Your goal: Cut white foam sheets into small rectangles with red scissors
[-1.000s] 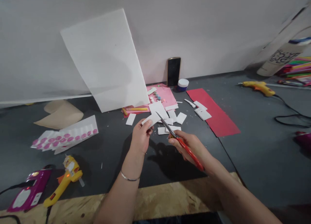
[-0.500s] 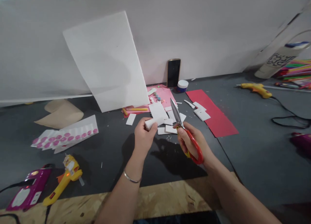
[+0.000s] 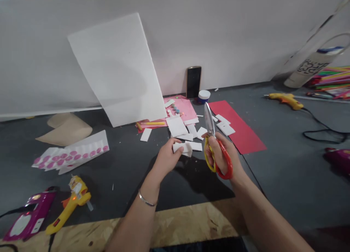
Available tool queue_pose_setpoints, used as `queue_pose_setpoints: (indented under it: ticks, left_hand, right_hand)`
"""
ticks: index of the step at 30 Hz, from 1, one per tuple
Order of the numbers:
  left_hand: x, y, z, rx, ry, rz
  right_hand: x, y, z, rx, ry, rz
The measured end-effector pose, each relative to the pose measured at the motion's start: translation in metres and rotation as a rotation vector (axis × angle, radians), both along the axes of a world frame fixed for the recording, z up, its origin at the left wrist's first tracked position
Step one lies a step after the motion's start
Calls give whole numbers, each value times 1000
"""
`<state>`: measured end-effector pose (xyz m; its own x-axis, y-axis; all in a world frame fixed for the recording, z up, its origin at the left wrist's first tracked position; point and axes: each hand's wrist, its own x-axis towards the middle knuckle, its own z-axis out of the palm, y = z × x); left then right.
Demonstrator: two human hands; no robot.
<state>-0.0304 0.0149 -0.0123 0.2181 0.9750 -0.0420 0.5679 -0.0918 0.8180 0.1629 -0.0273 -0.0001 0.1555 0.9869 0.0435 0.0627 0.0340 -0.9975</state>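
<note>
My left hand (image 3: 167,156) pinches a small white foam board piece (image 3: 181,148) between thumb and fingers, low over the dark table. Through the red and yellow handles, my right hand (image 3: 222,153) grips a pair of scissors (image 3: 210,121). Their blades point up and away from me and look closed, apart from the foam. Just beyond my hands lie several cut white pieces, among them a larger square (image 3: 176,126) and a strip (image 3: 196,146) close to the held piece.
A large white board (image 3: 117,70) leans against the wall beside a phone (image 3: 193,82) and a small jar (image 3: 203,97). Red paper (image 3: 237,128) lies right. Yellow glue guns rest at left (image 3: 69,206) and right (image 3: 286,100), with cords. A bottle (image 3: 311,68) stands far right.
My left hand has moved slightly right and nearer to me with the foam piece, now turned differently. The scissors have shifted right and stand more upright.
</note>
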Motion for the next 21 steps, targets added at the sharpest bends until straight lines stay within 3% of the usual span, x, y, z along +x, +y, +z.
queue_pose_setpoints:
  ticks: [7,12,14,17,21]
  left_hand:
    - [-1,1,4,30,61,-81]
    - [-5,1,6,-97,65,-113]
    - [-7,3,7,-33,45,-120]
    - [-11,11,9,68,-1,-115]
    - [-15,32,4,1,-50,-46]
  right_hand:
    - [-1,-1,6,10,-32,14]
    - [-2,0,5,-5,7,8]
    - [-2,1,5,-9,2,4]
    - [-1,2,4,-17,-10,1]
    - [-2,2,5,-39,5,-1]
